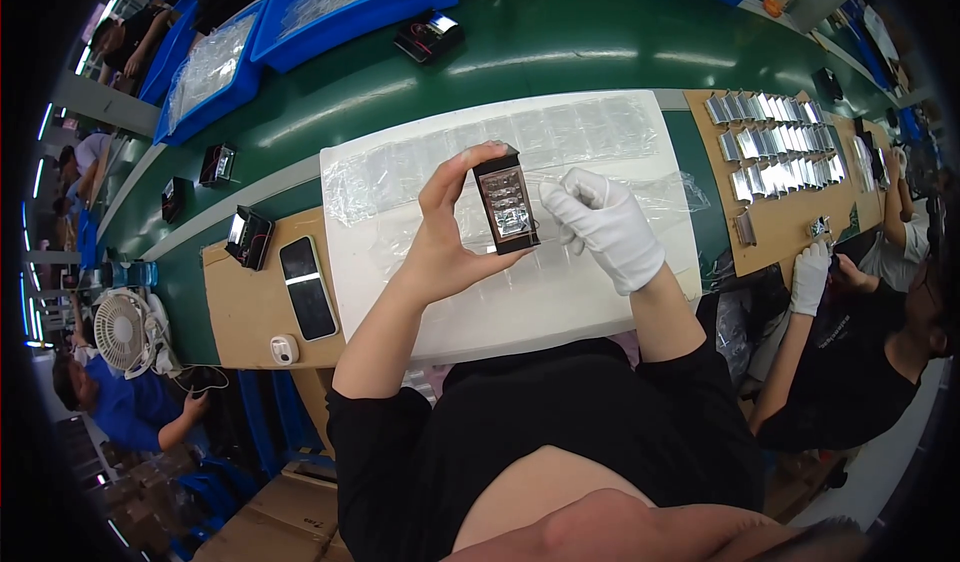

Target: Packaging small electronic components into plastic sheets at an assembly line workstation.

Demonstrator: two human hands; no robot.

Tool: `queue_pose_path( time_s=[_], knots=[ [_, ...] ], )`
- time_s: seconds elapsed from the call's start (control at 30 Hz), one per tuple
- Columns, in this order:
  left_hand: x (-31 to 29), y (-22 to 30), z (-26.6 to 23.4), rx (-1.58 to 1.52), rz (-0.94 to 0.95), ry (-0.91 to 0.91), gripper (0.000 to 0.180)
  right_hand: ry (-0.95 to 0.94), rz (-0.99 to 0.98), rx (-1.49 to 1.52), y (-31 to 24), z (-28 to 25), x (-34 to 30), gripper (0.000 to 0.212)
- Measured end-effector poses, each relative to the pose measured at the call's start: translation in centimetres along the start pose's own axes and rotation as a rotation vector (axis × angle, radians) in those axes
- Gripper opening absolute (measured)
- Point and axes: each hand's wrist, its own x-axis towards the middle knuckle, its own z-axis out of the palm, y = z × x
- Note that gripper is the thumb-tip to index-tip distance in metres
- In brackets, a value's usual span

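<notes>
My bare left hand (pixel 445 227) grips a small black rectangular housing (pixel 507 207) by its ends, thumb at the lower end and fingers at the upper. The housing's face is shiny and silvery, with several ridges inside a copper-toned border. Just to its right is my right hand (pixel 605 224), in a white glove, with the fingers curled together. Whatever those fingers hold, if anything, is hidden. Clear plastic film (pixel 680 190) stretches out beside and behind the glove. Beneath both hands lies a white board (pixel 430 327) with clear plastic pouches (pixel 480 140) spread in a row.
On the left, cardboard (pixel 232 307) carries a phone (pixel 308 287), a white case (pixel 284 349) and another black housing (pixel 249 238). Blue trays (pixel 350 7) stand at the back. To the right, silvery parts (pixel 780 142) line a cardboard sheet near a co-worker's gloved hand (pixel 810 277).
</notes>
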Motion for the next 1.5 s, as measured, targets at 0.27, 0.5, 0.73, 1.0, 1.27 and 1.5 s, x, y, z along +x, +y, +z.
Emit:
queue_pose_path(
  time_s=[0.27, 0.5, 0.73, 1.0, 1.27, 1.5],
  knots=[
    [0.4, -0.8, 2.1, -0.008, -0.086, -0.113, 0.106, 0.044, -0.257, -0.597, 1.9, -0.2, -0.1, 0.039],
    [8.0, -6.1, 2.1, 0.241, -0.048, -0.213, 0.11, 0.314, -0.165, -1.002, 0.0, -3.8, -0.4, 0.04],
    [8.6, -12.2, -2.0, 0.646, -0.174, -0.09, 0.089, 0.589, 0.028, -0.9, 3.4, -8.1, -2.2, 0.028],
    [-2.0, -5.2, -4.4, 0.676, -0.431, -0.494, 0.015, 0.49, -0.183, -1.606, 8.9, -7.9, -1.5, 0.028],
    [-5.6, -7.1, -4.2, 0.81, -0.074, -0.405, 0.016, 0.418, -0.265, -1.608, 9.2, -9.7, -0.8, 0.027],
    [-5.6, -7.4, -4.5, 0.846, 0.008, -0.397, 0.018, 0.525, -0.307, -1.3, 9.5, -11.7, -1.5, 0.026]
  ],
)
